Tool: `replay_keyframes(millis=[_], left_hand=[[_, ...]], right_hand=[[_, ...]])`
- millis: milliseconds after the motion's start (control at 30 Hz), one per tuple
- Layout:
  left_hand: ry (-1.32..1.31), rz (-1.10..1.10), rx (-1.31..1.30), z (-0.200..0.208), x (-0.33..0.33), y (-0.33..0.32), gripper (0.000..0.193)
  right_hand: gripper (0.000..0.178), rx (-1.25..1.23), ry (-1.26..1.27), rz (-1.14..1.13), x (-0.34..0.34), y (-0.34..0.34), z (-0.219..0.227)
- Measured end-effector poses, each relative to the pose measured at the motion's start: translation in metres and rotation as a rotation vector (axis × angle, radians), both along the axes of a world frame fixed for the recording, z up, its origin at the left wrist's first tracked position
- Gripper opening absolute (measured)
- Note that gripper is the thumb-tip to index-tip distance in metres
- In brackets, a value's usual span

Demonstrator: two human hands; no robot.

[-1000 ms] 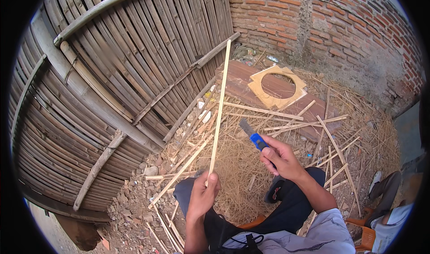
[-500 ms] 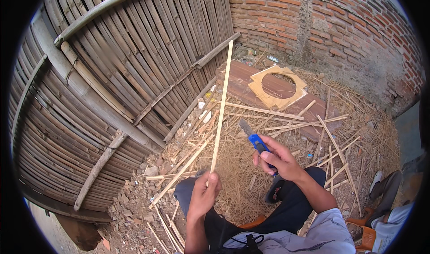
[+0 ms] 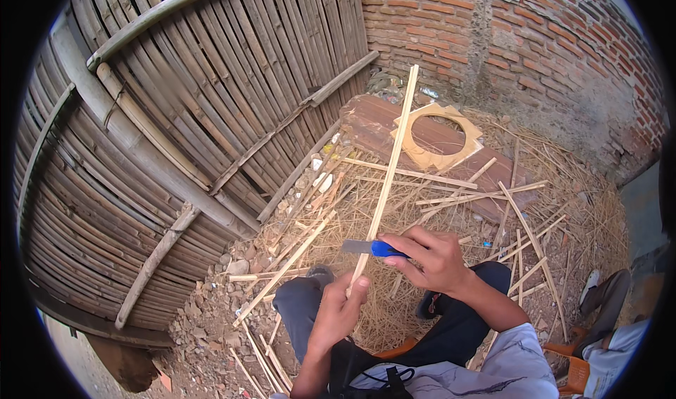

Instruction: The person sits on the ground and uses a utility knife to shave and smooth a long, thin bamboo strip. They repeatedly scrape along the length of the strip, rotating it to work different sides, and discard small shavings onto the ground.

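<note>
My left hand (image 3: 339,310) is closed round the lower end of a long, pale wooden strip (image 3: 391,170), probably bamboo. The strip slants up and away to the right, its far end over the brown board. In my right hand (image 3: 435,259) is a utility knife (image 3: 384,248) with a blue body, gripped between thumb and fingers. Its grey blade points left and lies across the strip just above my left fist. Whether the edge bites into the strip is too small to tell.
A brown board (image 3: 370,119) bears a tan panel (image 3: 424,158) with a round hole. Loose strips (image 3: 531,233) and straw shavings (image 3: 373,307) litter the ground. A slatted bamboo wall (image 3: 211,89) rises left, a brick wall (image 3: 422,19) behind. Another person's leg (image 3: 607,302) and an orange chair (image 3: 577,374) are at right.
The knife has come down and left, turning from pointing up to lying across the strip. My left hand has shifted right, and the strip's far end has swung right.
</note>
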State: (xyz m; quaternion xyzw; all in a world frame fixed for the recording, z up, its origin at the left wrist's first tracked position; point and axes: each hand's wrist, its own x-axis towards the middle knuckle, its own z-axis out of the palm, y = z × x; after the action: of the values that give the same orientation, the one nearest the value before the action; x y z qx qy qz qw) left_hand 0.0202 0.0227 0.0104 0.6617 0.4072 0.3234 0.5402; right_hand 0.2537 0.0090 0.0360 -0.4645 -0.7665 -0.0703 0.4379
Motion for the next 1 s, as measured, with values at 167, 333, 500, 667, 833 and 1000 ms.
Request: replay_keyframes(millis=[167, 333, 500, 667, 833, 1000], left_hand=[[0.036, 0.015, 0.064, 0.009, 0.002, -0.005, 0.035], [0.044, 0.015, 0.104, 0.011, 0.002, -0.005, 0.033], [0.058, 0.037, 0.065, 0.014, 0.005, -0.006, 0.036], [0.007, 0.009, -0.024, 0.005, 0.003, -0.007, 0.043], [-0.015, -0.026, -0.067, 0.006, 0.002, -0.009, 0.045], [0.005, -0.094, -0.142, -0.003, -0.011, -0.016, 0.047]], right_hand=[[0.035, 0.036, -0.043, -0.031, -0.001, -0.001, 0.002], [0.035, -0.012, -0.047, -0.035, -0.001, -0.005, 0.003], [0.032, 0.004, -0.028, -0.038, -0.003, -0.006, 0.004], [0.031, 0.027, -0.058, -0.036, -0.002, -0.005, 0.004], [0.032, 0.035, -0.07, -0.02, 0.001, -0.005, 0.0], [0.028, 0.068, -0.005, -0.199, 0.02, 0.001, -0.004]])
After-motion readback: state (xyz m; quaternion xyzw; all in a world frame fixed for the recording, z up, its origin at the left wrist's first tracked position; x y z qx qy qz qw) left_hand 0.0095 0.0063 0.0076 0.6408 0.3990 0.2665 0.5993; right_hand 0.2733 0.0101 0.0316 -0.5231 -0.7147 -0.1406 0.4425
